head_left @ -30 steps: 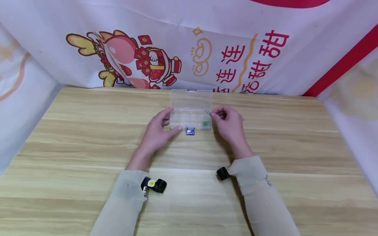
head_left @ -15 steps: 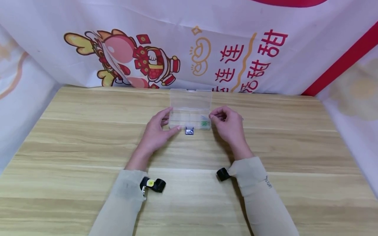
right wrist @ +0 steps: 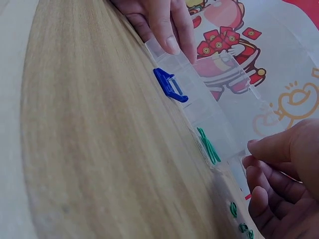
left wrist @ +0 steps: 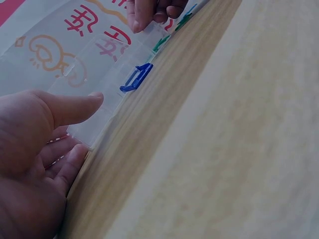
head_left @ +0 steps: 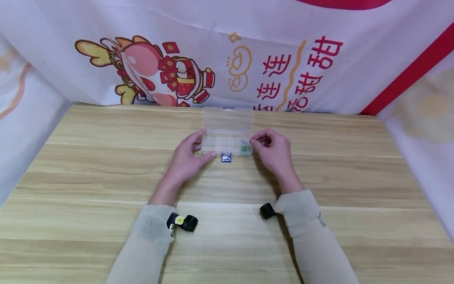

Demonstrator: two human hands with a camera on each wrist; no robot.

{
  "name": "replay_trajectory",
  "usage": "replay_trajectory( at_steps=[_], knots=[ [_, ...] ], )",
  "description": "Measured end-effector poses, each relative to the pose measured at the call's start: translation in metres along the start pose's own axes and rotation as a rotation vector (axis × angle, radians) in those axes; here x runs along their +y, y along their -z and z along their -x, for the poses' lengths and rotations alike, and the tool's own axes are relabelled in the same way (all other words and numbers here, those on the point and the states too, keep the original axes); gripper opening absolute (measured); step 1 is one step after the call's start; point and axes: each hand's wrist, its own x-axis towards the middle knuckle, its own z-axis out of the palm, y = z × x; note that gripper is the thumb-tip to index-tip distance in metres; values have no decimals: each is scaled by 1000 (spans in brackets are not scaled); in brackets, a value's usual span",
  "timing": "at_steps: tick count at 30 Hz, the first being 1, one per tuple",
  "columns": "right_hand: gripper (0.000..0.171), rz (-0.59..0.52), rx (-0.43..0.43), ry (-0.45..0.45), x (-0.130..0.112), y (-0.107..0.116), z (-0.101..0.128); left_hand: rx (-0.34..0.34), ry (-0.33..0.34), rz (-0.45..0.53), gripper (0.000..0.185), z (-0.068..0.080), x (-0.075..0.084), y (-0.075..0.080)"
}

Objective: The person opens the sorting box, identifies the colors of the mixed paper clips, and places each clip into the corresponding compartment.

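Note:
A clear plastic compartment box (head_left: 220, 139) stands at the table's back edge, its lid (head_left: 228, 119) raised. A blue latch (head_left: 226, 158) hangs at the front. Green paper clips (right wrist: 208, 147) lie in the front right compartment. A thin grey-blue sliver shows just behind them in the head view. My left hand (head_left: 185, 157) grips the box's left end, thumb on the front rim and fingers round the side. At the right end, my right hand (head_left: 274, 152) has curled fingers, thumb and index tips together right by the wall; I cannot tell whether they pinch anything.
Several green clips (right wrist: 234, 209) lie on the wooden table (head_left: 227, 236) beside my right hand. A printed white cloth (head_left: 227, 75) hangs right behind the box. Black wrist cameras sit at both sleeves.
A grey-blue paper clip stuck out of my right fingertips above the box one second ago; that clip no longer shows there. The right fingertips have lowered slightly; the left hand keeps its grip.

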Motion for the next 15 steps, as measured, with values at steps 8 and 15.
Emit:
replay_trajectory(
  at_steps=[8,15],
  knots=[
    [13,-31,45,-35,9,18,5,-1,0,-2,80,0,1,0],
    [17,-45,76,-81,33,41,14,-3,0,0,81,-1,1,0]
  ],
)
